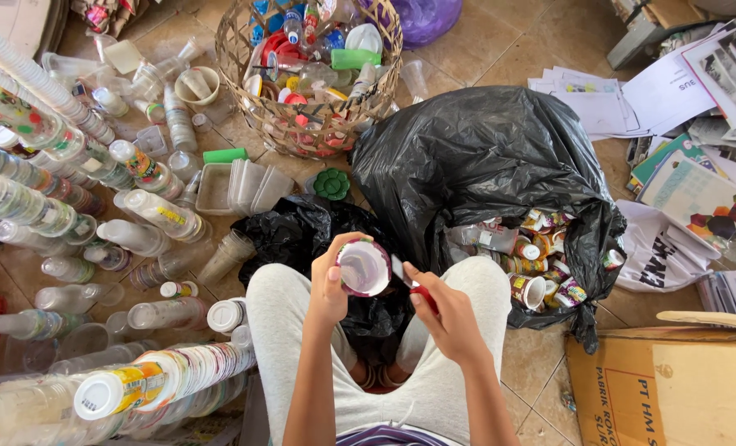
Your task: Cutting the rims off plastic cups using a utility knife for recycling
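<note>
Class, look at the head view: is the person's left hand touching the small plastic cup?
Touching. The head view shows the left hand with its fingers wrapped around the rim and side of the small plastic cup, holding it up above the lap.

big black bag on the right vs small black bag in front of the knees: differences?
The big black bag bulges tall; the small black bag lies low and crumpled. The big black bag's mouth spills printed cups; the small black bag's contents are hidden. Both are glossy black plastic on the tiled floor.

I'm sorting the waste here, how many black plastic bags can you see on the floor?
2. A large black bag right of the knees, open and holding small cups; a smaller black bag between the knees, below the cup in the left hand.
</note>
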